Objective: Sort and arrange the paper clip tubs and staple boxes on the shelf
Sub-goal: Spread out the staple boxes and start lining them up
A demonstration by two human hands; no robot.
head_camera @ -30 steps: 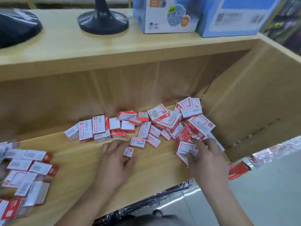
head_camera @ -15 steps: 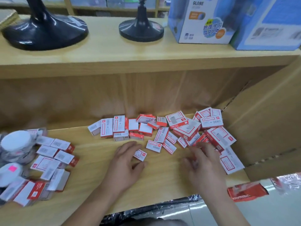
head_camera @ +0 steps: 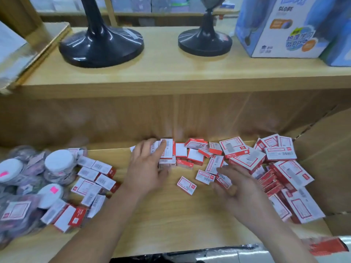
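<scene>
Front middle of the shelf board (head_camera: 171, 221) lies open, bare wood. Staple boxes (head_camera: 284, 173) crowd the right, paper clip tubs (head_camera: 59, 161) block the left, the upper shelf (head_camera: 171, 82) caps overhead, and a cardboard flap (head_camera: 328, 160) walls off the right.

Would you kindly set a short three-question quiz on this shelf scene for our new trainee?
1. True or false: the paper clip tubs lie to the right of the staple boxes.
2. The left hand touches: A) a black stand, B) staple boxes at the back of the shelf, C) a tub.
3. Fill in: the blue box on the upper shelf reads "____".
Key: 1 false, the tubs lie at the left end; 2 B; 3 GLOBE.
</scene>
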